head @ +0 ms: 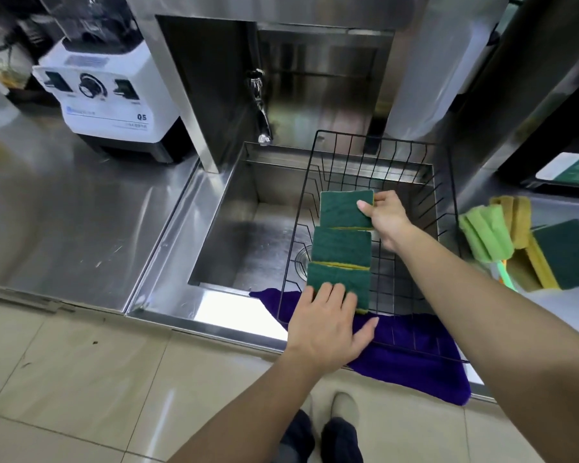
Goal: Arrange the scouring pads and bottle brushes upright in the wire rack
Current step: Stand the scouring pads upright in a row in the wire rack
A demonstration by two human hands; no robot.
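A black wire rack [318,152] sits over the right part of the steel sink. Three green-and-yellow scouring pads stand in a row along its left side. My right hand [386,217] pinches the right edge of the far pad [343,208]. The middle pad [341,247] stands free behind the near pad [335,277], on which the fingers of my left hand [331,325] rest flat. On the counter right of the rack lie more scouring pads [564,259] and green and yellow sponge bottle brushes [485,233].
A purple cloth [415,365] hangs over the sink's front edge under the rack. A faucet [259,108] points down behind the sink [234,235]. A white blender base [104,98] stands on the left counter. A dark appliance [549,95] rises at the right.
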